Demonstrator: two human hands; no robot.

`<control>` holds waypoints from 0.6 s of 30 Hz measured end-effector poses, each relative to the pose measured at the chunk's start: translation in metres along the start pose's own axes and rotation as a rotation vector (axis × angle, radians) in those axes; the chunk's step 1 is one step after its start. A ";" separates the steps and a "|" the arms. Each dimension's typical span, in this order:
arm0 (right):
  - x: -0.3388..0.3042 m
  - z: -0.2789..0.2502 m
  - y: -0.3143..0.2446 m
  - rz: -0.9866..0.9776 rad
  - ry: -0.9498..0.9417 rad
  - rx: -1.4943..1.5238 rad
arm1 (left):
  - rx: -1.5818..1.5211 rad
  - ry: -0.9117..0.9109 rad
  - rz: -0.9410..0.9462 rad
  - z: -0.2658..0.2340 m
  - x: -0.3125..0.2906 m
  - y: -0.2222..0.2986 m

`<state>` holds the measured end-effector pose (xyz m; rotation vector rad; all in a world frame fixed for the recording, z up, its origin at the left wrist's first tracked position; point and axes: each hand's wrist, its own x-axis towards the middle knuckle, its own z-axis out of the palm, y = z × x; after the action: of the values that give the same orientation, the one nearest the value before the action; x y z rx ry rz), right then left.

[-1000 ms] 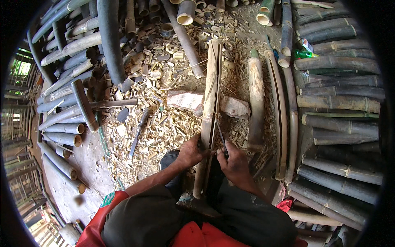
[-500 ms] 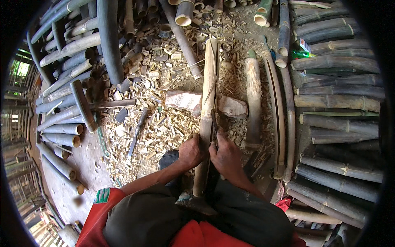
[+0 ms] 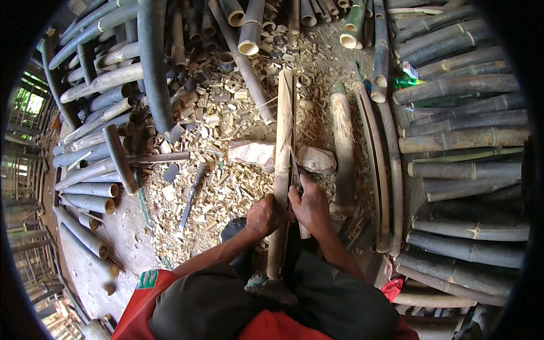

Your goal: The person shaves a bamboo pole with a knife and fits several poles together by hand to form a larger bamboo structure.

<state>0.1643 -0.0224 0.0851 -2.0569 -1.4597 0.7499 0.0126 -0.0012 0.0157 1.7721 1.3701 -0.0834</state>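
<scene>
Left fingers (image 3: 267,214) wrap bamboo (image 3: 281,175) running near-to-far; right fingers (image 3: 306,188) clench a knife (image 3: 294,162); printed packaging (image 3: 409,70) lies far right.

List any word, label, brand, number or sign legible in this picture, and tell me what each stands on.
Nothing can be read reliably.
Green-and-white patch on the red sleeve: markings too small and blurred to read.
White-and-blue packet beside the green bottle: too small to read.
Split bamboo pole between the hands: no lettering visible.
</scene>
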 end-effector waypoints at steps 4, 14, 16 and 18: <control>0.042 -0.001 -0.004 0.013 0.026 -0.026 | -0.016 -0.032 -0.002 -0.005 -0.002 0.005; 0.184 -0.022 -0.026 0.168 0.021 0.025 | -0.027 0.039 0.078 0.006 -0.004 -0.005; 0.201 -0.034 -0.029 0.219 -0.055 0.088 | -0.010 0.030 0.081 0.006 -0.005 -0.006; 0.202 -0.041 -0.021 0.221 -0.010 0.257 | -0.151 -0.131 0.090 -0.008 -0.001 -0.005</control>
<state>0.2336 0.1720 0.0995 -2.0332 -1.0866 0.9810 0.0049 0.0034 0.0184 1.6692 1.1705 -0.0449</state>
